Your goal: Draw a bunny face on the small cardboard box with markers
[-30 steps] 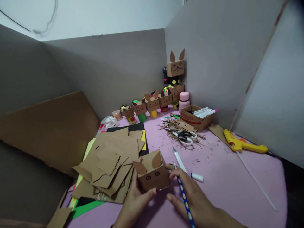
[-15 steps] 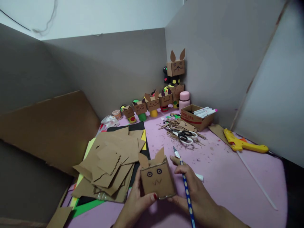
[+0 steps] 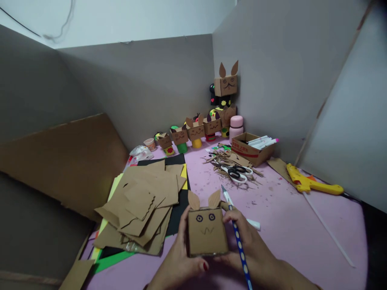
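Observation:
Both my hands hold a small brown cardboard box head (image 3: 207, 235) with two pointed ears, drawn eyes and a zigzag mouth, its face turned up toward me. My left hand (image 3: 178, 262) grips its left side and bottom edge. My right hand (image 3: 254, 251) steadies the right side while also clasping a blue pencil with white dots (image 3: 240, 247). A white marker (image 3: 232, 205) lies on the pink table (image 3: 287, 217) just behind my right hand.
A pile of brown card pieces (image 3: 142, 203) over coloured sheets lies to the left. Scissors (image 3: 237, 173) rest on paper scraps. A box of markers (image 3: 250, 148), a yellow glue gun (image 3: 311, 183) and a row of finished box figures (image 3: 196, 131) stand farther back. Grey partitions surround the table.
The box head has been tilted up and lifted toward me, so its drawn face now points at the camera; both hands moved slightly right with it.

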The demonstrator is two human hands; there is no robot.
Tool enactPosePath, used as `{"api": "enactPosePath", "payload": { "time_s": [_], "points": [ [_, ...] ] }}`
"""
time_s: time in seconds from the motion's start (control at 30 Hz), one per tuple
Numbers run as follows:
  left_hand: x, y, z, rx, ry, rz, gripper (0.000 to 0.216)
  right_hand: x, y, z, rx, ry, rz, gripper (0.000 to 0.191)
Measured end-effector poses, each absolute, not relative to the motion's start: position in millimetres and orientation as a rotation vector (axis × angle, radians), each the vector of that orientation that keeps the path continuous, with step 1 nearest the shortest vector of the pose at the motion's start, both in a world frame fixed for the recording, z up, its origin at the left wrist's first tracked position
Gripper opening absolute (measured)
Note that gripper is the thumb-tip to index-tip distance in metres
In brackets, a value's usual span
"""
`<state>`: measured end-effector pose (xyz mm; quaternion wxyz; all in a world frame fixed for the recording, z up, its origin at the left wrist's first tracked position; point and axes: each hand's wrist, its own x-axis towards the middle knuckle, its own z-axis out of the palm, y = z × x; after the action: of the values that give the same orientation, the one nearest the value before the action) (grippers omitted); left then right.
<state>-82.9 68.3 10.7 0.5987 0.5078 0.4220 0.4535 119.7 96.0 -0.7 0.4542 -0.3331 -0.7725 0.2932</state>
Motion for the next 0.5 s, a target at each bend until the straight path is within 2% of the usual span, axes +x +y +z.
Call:
{"api": "enactPosePath", "payload": {
  "time_s": [0.23,0.5],
  "points": [
    [-85.6,67.3,1.4,1.282,1.131,1.118,0.110,118.0,97.3,1.7,-0.788,-1.926,0.757,0.062],
    [-83.3,68.1,3.3,1.260,1.109,1.155,0.105,118.2,98.0,4.5,-0.759,-1.924,0.773,0.060]
  ]
}}
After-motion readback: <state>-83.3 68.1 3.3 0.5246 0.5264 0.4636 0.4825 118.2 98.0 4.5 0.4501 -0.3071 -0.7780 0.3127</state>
